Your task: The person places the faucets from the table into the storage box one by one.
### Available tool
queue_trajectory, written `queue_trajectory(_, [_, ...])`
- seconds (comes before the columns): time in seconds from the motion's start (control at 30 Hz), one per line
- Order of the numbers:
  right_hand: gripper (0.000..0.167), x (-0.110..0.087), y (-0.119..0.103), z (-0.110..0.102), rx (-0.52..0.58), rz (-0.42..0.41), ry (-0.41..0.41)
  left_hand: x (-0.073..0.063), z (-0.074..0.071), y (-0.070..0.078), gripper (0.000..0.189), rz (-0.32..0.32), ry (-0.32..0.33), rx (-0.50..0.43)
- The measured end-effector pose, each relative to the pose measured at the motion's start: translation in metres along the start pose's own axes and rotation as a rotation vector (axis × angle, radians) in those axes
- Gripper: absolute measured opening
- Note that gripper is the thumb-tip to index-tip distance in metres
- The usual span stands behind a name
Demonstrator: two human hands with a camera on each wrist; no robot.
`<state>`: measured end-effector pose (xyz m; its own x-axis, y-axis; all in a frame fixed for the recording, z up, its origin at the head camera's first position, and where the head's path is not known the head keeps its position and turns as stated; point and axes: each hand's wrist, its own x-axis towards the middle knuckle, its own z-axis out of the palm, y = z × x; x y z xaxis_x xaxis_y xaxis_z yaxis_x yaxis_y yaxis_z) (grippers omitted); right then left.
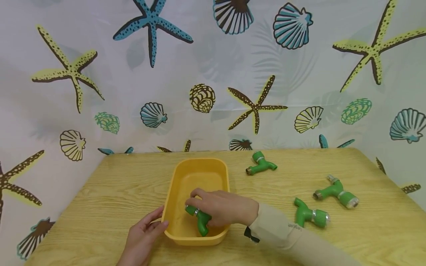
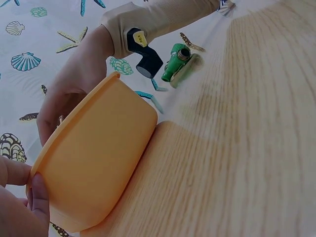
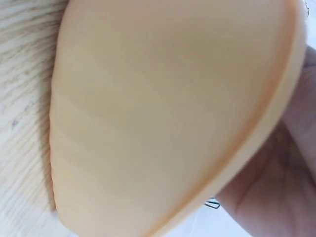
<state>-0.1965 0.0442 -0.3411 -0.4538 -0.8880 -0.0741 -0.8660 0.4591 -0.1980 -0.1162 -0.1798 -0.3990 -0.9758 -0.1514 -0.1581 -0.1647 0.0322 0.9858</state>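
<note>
An orange-yellow plastic basin (image 1: 196,242) stands on the wooden table. My left hand (image 1: 144,234) pinches its near left rim, and the left wrist view shows the thumb and fingers at the rim of the basin (image 2: 103,148). Reaching over the right side, my right hand (image 1: 224,207) has its fingers curled round a green tap (image 1: 202,221) low inside the basin. Part of that tap is covered by the hand. From the right wrist, the basin's outer wall (image 3: 148,108) fills most of the view and hides the tap; the palm (image 3: 276,182) shows beyond the rim.
Behind and right of the basin lies a green tap (image 1: 263,165). Two more lie farther right: one tap (image 1: 303,212) near my right sleeve, another tap (image 1: 336,190) beyond it. A curtain (image 1: 213,74) printed with shells and starfish hangs around the wooden table (image 1: 126,184).
</note>
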Motion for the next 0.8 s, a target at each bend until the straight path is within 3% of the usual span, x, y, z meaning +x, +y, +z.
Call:
queue_trajectory(0.27, [0.065,0.005,0.0,0.007,0.06,0.057,-0.083,0.0,0.0,0.001,0.053,-0.002,0.006,-0.006])
queue_trajectory(0.8, [0.064,0.007,0.002,0.013,0.093,0.066,-0.099,0.0,-0.002,0.001,0.054,-0.006,-0.012,0.035])
